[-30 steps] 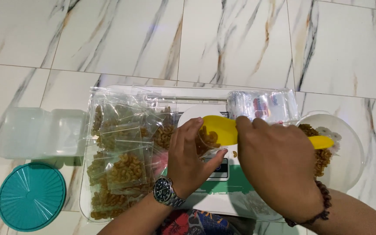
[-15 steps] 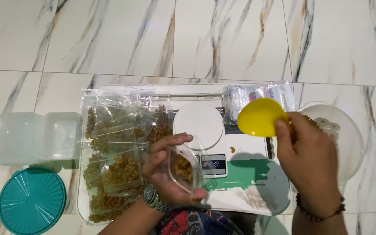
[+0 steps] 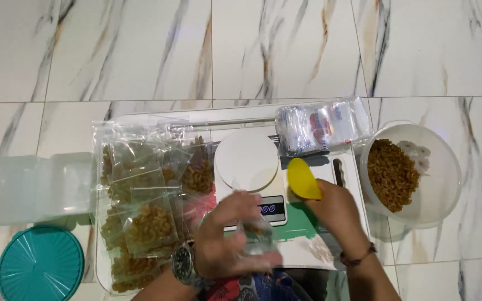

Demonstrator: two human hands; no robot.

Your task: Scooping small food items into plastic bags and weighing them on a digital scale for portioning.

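— What is the left hand (image 3: pixel 224 239) doing?
— It's pinching a small clear bag (image 3: pixel 255 237), blurred, just in front of the white scale (image 3: pixel 247 161).
— And the right hand (image 3: pixel 336 214)?
— It's gripping a yellow scoop (image 3: pixel 303 178) beside the scale, near the tub of snacks (image 3: pixel 408 173).
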